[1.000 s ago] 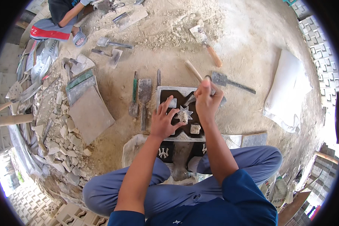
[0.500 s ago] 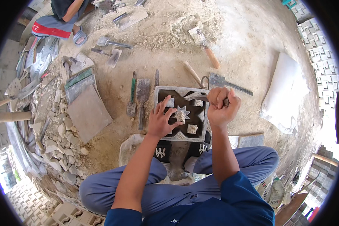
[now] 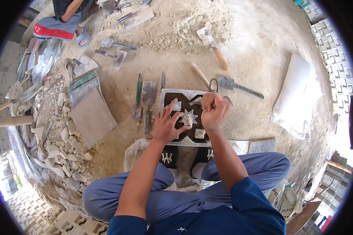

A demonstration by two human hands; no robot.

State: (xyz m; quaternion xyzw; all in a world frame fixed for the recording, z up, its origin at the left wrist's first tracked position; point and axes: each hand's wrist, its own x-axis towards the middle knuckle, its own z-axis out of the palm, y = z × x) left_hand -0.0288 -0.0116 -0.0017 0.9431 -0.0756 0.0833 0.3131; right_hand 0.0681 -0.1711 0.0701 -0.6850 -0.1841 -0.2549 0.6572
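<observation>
A square grey mould (image 3: 180, 91) lies in front of my feet, with dark, angular hollows around several small square blocks (image 3: 200, 133). At its centre sits a star-shaped piece (image 3: 190, 117) with crumbly pale material on top. My left hand (image 3: 168, 124) rests on the mould's left part, fingers spread, thumb and forefinger beside the star. Above the right side, my right hand (image 3: 213, 114) is closed round a small trowel-like metal tool (image 3: 196, 101). Its narrow blade points left over the mould's upper right hollow; the fist hides most of the handle.
Left of the mould lie a green-handled tool (image 3: 139, 92) and a flat metal paddle (image 3: 148, 94). Beyond are a wide-bladed scraper (image 3: 226, 82) and a wooden-handled trowel (image 3: 219, 56). Stacked boards (image 3: 92, 117) and rubble (image 3: 68, 156) lie left, a white sack (image 3: 296, 96) right. Another person (image 3: 64, 23) sits far left.
My right hand has moved left and slightly toward me with the tool, now covering the mould's right edge. My left hand stays in place.
</observation>
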